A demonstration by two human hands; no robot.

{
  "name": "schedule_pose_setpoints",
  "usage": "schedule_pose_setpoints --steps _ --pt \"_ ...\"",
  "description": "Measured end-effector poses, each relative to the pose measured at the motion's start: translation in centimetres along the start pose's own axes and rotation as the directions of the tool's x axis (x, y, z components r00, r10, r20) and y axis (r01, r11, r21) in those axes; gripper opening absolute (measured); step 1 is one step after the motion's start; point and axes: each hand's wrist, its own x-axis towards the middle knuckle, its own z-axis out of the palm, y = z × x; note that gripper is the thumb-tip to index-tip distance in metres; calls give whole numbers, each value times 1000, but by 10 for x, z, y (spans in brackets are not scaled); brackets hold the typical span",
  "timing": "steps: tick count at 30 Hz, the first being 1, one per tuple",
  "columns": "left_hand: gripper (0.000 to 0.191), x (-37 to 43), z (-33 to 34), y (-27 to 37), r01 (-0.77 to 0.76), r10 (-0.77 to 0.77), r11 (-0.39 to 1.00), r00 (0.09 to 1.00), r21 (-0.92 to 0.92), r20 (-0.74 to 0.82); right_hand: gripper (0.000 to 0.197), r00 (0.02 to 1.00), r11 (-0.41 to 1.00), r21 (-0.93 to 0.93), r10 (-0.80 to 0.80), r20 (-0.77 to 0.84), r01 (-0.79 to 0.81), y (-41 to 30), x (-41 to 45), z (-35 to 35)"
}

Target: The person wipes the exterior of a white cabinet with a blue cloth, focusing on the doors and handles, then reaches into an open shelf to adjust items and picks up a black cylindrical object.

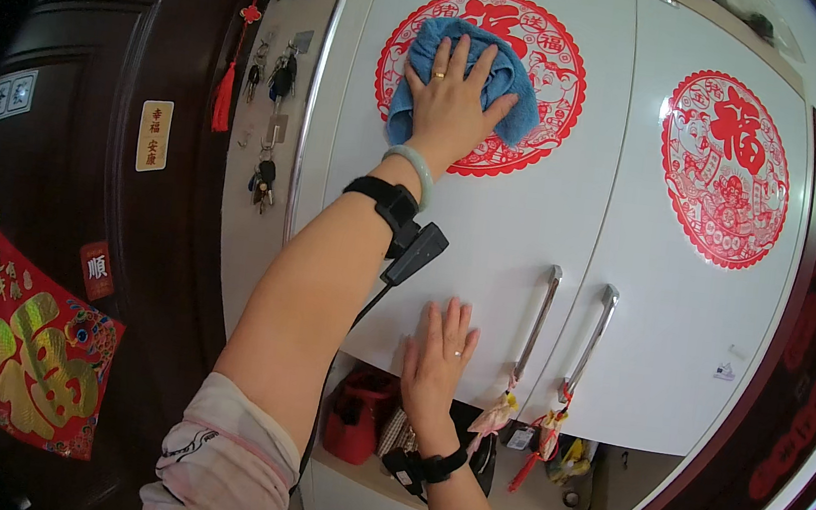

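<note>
My left hand [452, 101] presses a crumpled blue cloth [515, 78] flat against the white left cabinet door [487, 219]. Its fingers are spread over the cloth, which covers part of a round red-and-white paper-cut sticker [560, 114]. Below it, my right hand [437, 360] rests with its fingers upright against the lower part of the same door, holding nothing. A chrome bar handle [539, 323] is to the right of that hand.
The right cabinet door [679, 324] bears a second round sticker [727, 170] and a handle [590, 344]. Cloth charms [495, 420] hang from the handles. A red bag [359, 416] stands in the niche below. Keys [263, 178] hang on the side panel, beside a dark door [75, 194].
</note>
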Motion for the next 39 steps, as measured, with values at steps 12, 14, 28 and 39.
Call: schedule_pose_setpoints --steps 12,14,28,39 --pt "68 -86 -24 -8 -81 82 996 995 -29 60 58 998 961 -278 -21 -65 2 13 -4 26" --pt "68 -101 -28 -10 -91 98 993 991 -77 88 57 996 958 -288 -37 -78 13 17 -5 26" --pt "57 -132 -35 -63 40 -29 988 997 -149 74 56 997 944 -330 -48 -65 24 18 -6 29" --pt "67 -23 -17 -88 148 -150 989 985 26 87 60 995 911 -410 -81 -54 52 18 -6 30"
